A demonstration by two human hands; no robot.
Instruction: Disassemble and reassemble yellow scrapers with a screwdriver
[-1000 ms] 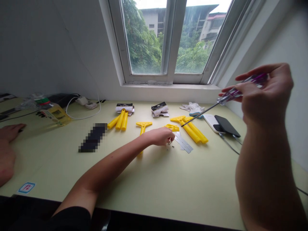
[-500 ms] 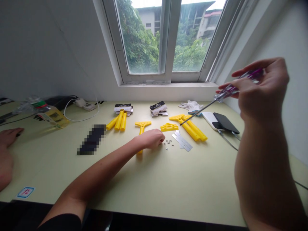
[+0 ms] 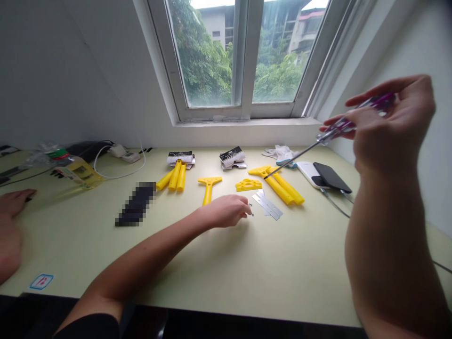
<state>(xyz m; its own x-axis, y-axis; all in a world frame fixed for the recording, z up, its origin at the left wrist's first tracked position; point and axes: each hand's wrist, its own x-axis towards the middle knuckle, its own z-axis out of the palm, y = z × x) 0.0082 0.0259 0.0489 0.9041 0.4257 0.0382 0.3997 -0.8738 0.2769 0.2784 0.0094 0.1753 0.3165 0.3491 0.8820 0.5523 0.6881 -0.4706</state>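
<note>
My left hand [image 3: 229,210] is low over the table, its fingers pinched together at the small screws [image 3: 250,205]; whether a screw is between the fingertips is too small to tell. Behind my left wrist lies a yellow scraper handle [image 3: 208,188] with a T-shaped head. Raised at the right, my right hand [image 3: 391,115] grips a screwdriver [image 3: 339,129] with a clear purple handle, its shaft pointing down left. The tip appears in front of two yellow scrapers [image 3: 286,188]. Metal blades [image 3: 267,205] and a yellow head piece [image 3: 248,185] lie right of my left hand.
Yellow handles [image 3: 173,177] and card packaging [image 3: 232,158] lie toward the window. A white glove [image 3: 280,153], power bank [image 3: 310,173] and phone [image 3: 332,177] are at the right. At the left are a bottle [image 3: 79,172], a dark blurred object [image 3: 136,205] and another person's hand [image 3: 16,200].
My left hand has moved slightly right and toward me, now covering some of the screws. My right hand with the screwdriver has risen a little and shifted right.
</note>
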